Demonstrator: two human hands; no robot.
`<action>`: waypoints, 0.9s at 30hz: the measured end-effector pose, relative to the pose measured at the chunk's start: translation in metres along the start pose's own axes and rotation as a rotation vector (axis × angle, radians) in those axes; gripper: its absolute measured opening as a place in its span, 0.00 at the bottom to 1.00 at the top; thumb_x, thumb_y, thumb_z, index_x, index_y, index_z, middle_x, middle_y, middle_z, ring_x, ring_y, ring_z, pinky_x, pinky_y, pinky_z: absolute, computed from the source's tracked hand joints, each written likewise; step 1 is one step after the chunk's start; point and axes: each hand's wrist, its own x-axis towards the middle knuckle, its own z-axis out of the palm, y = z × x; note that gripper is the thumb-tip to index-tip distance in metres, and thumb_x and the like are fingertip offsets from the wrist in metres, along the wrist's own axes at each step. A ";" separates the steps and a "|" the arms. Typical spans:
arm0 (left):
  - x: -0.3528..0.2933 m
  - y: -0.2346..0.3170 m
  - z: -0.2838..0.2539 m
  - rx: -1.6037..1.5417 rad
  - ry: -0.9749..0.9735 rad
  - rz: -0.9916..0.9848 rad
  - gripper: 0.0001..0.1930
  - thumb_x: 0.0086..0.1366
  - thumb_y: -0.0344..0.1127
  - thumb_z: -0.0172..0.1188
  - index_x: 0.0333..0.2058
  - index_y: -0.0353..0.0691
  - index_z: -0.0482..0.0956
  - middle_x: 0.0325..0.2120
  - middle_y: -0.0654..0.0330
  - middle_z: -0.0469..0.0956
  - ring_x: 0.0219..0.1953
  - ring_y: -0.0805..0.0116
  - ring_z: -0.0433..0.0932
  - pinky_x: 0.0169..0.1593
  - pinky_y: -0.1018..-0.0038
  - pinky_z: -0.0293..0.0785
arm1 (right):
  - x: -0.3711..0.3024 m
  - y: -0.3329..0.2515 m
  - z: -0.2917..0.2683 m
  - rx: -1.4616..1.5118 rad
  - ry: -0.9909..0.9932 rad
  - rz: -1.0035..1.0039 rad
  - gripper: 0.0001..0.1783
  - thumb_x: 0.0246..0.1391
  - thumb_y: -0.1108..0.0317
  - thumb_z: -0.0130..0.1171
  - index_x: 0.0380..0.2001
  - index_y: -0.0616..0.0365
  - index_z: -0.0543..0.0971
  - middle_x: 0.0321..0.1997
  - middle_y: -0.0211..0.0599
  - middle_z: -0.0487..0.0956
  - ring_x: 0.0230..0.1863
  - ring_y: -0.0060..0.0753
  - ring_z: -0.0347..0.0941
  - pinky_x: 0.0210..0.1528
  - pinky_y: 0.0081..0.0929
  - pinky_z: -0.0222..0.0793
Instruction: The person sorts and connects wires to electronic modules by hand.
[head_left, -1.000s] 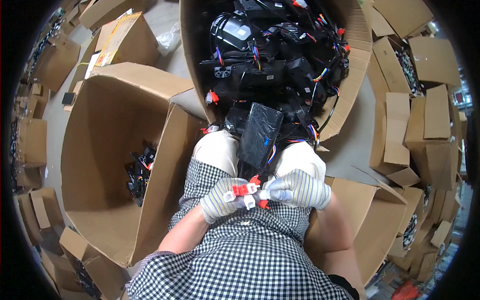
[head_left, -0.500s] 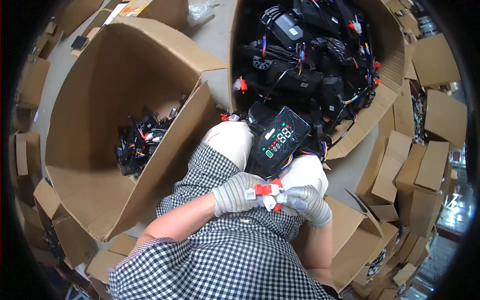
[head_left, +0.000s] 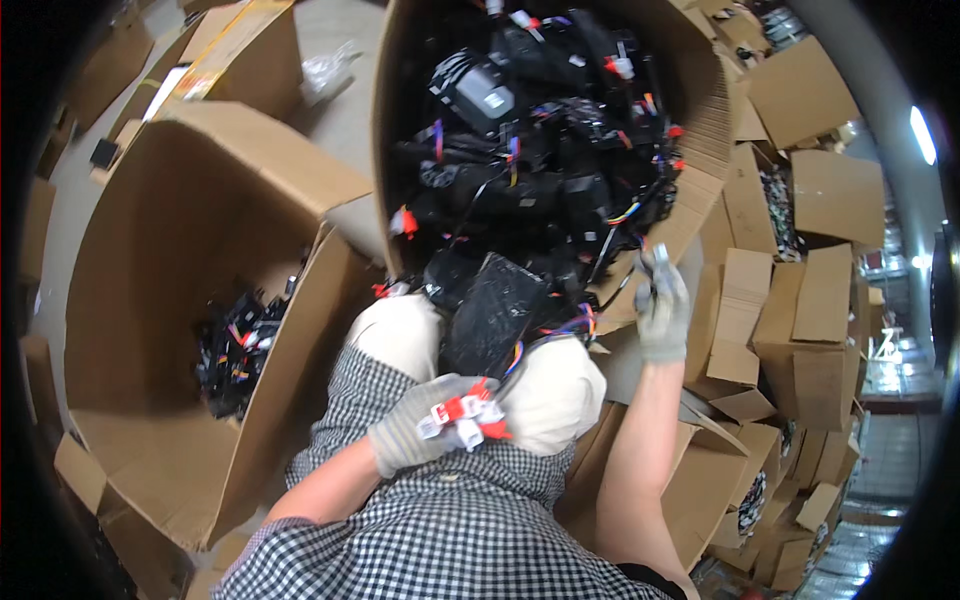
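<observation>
My left hand [head_left: 415, 430], in a striped knit glove, is closed around the wires behind a cluster of red and white plug connectors [head_left: 468, 412] above my lap. Between my knees lies a black display unit [head_left: 492, 312] in clear plastic wrap, its face dark. Coloured wires run beside it. My right hand [head_left: 662, 310], gloved too, is raised beside the right wall of the large carton, near its edge. Motion smears those fingers, so whether they hold anything cannot be made out.
In front stands a large carton [head_left: 705, 165] heaped with black wrapped units and coloured wires. Another open carton [head_left: 130, 330] at the left holds a small pile of black parts with wires [head_left: 240, 345]. Several smaller cartons [head_left: 810, 350] are stacked at the right.
My right hand has left the connectors and swung up to the right. My left hand keeps them. The display's lit digits have gone dark. The whole view has shifted.
</observation>
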 end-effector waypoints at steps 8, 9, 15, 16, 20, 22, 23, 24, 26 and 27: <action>-0.007 0.003 0.002 -0.017 0.082 -0.105 0.22 0.60 0.45 0.60 0.46 0.35 0.73 0.38 0.57 0.78 0.39 0.66 0.77 0.45 0.75 0.72 | 0.096 0.001 0.024 0.025 -0.180 0.022 0.15 0.53 0.56 0.59 0.36 0.56 0.78 0.30 0.24 0.74 0.20 0.13 0.61 0.20 0.13 0.55; -0.006 0.006 0.003 -0.139 0.118 -0.057 0.23 0.60 0.47 0.60 0.46 0.35 0.73 0.38 0.57 0.78 0.39 0.66 0.77 0.45 0.74 0.72 | 0.078 0.011 0.034 -0.081 -0.306 -0.156 0.13 0.55 0.56 0.57 0.32 0.54 0.78 0.27 0.23 0.74 0.17 0.13 0.59 0.19 0.11 0.54; 0.021 0.042 0.002 -0.196 0.481 -0.103 0.31 0.62 0.57 0.52 0.50 0.32 0.71 0.39 0.55 0.76 0.37 0.71 0.75 0.42 0.76 0.70 | -0.065 0.053 0.060 -0.821 -0.480 -0.848 0.10 0.55 0.64 0.54 0.35 0.58 0.78 0.31 0.33 0.78 0.24 0.25 0.71 0.26 0.23 0.68; 0.025 0.039 -0.001 -0.184 0.482 -0.113 0.31 0.62 0.57 0.52 0.50 0.32 0.71 0.39 0.55 0.76 0.37 0.71 0.75 0.42 0.76 0.70 | -0.084 0.056 0.062 -1.013 -0.520 -1.101 0.09 0.51 0.68 0.56 0.35 0.55 0.80 0.31 0.35 0.78 0.27 0.33 0.73 0.29 0.27 0.70; 0.028 0.014 0.000 0.007 0.528 0.058 0.35 0.62 0.56 0.54 0.57 0.34 0.60 0.50 0.56 0.70 0.45 0.73 0.71 0.46 0.77 0.67 | -0.131 0.062 0.057 -1.354 -0.764 -0.622 0.10 0.51 0.63 0.54 0.36 0.47 0.82 0.26 0.31 0.74 0.26 0.34 0.71 0.24 0.31 0.68; 0.037 0.006 -0.001 -0.187 0.480 0.051 0.40 0.59 0.59 0.56 0.59 0.35 0.56 0.51 0.57 0.68 0.48 0.69 0.70 0.50 0.75 0.68 | -0.133 0.071 0.042 -1.329 -0.767 -0.719 0.12 0.51 0.61 0.52 0.37 0.44 0.82 0.24 0.31 0.72 0.25 0.33 0.70 0.23 0.31 0.66; 0.041 0.005 -0.001 -0.179 0.485 0.050 0.40 0.59 0.59 0.56 0.59 0.35 0.56 0.51 0.57 0.68 0.48 0.69 0.70 0.50 0.75 0.68 | -0.134 0.059 0.041 -1.360 -0.846 -0.752 0.11 0.51 0.64 0.51 0.35 0.43 0.81 0.23 0.32 0.72 0.25 0.34 0.70 0.24 0.31 0.66; 0.045 0.006 -0.001 -0.285 0.532 0.142 0.42 0.56 0.61 0.57 0.58 0.34 0.58 0.50 0.55 0.68 0.47 0.67 0.72 0.48 0.73 0.70 | -0.137 0.057 0.039 -1.350 -0.849 -0.756 0.11 0.51 0.64 0.51 0.35 0.43 0.81 0.23 0.32 0.72 0.25 0.34 0.70 0.24 0.31 0.66; 0.053 0.016 -0.003 -0.406 0.539 0.202 0.47 0.52 0.64 0.59 0.59 0.33 0.56 0.52 0.51 0.66 0.50 0.62 0.71 0.50 0.67 0.72 | -0.142 0.053 0.033 -1.375 -0.933 -0.716 0.11 0.54 0.63 0.46 0.34 0.43 0.79 0.26 0.34 0.73 0.25 0.34 0.72 0.23 0.33 0.67; 0.054 0.020 -0.001 -0.418 0.538 0.177 0.46 0.53 0.64 0.59 0.58 0.32 0.57 0.51 0.50 0.68 0.49 0.61 0.73 0.51 0.65 0.72 | -0.144 0.056 0.029 -1.412 -0.971 -0.685 0.13 0.54 0.63 0.45 0.37 0.42 0.79 0.27 0.34 0.74 0.25 0.34 0.73 0.24 0.32 0.68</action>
